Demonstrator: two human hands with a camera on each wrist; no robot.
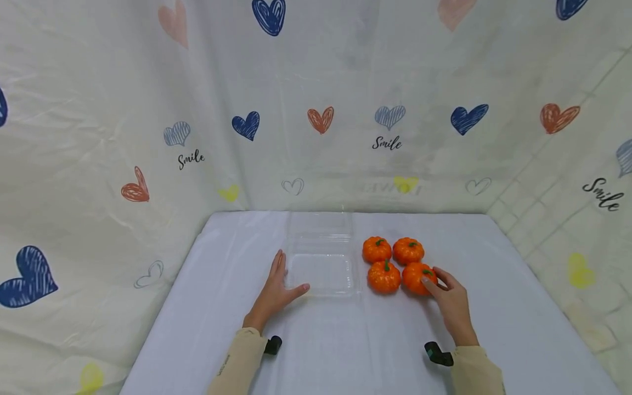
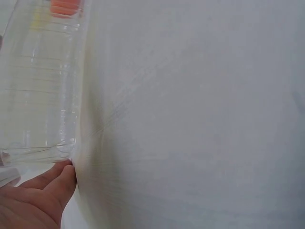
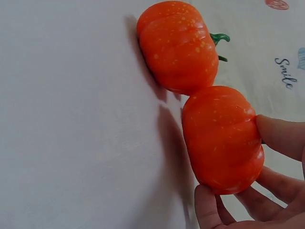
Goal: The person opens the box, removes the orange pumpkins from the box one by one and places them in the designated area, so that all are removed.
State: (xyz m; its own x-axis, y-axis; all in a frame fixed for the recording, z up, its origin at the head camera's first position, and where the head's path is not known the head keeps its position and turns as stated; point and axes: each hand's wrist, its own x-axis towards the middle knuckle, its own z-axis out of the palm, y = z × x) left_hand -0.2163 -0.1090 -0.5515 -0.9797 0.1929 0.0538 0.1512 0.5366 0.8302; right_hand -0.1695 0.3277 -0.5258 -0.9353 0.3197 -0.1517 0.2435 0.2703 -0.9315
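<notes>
A small orange toy pumpkin (image 1: pixel 415 281) with a green stem is gripped by my right hand (image 1: pixel 453 307), thumb on one side and fingers on the other. In the right wrist view the held pumpkin (image 3: pixel 221 143) appears just off the tabletop, against a speckled pumpkin (image 3: pixel 178 47). A clear plastic box (image 1: pixel 321 277) lies in front of me, its lid (image 1: pixel 320 224) folded back. My left hand (image 1: pixel 274 292) is at the box's near left corner, fingers along its left side and thumb stretched across the front. In the left wrist view, fingertips touch the box's edge.
Other pumpkins stand close to the held one: one to its left (image 1: pixel 384 277), and a back left pumpkin (image 1: pixel 377 249) and back right pumpkin (image 1: pixel 408 250) behind. A white cloth covers the table (image 1: pixel 227 258). A heart-printed curtain (image 1: pixel 345 71) hangs behind.
</notes>
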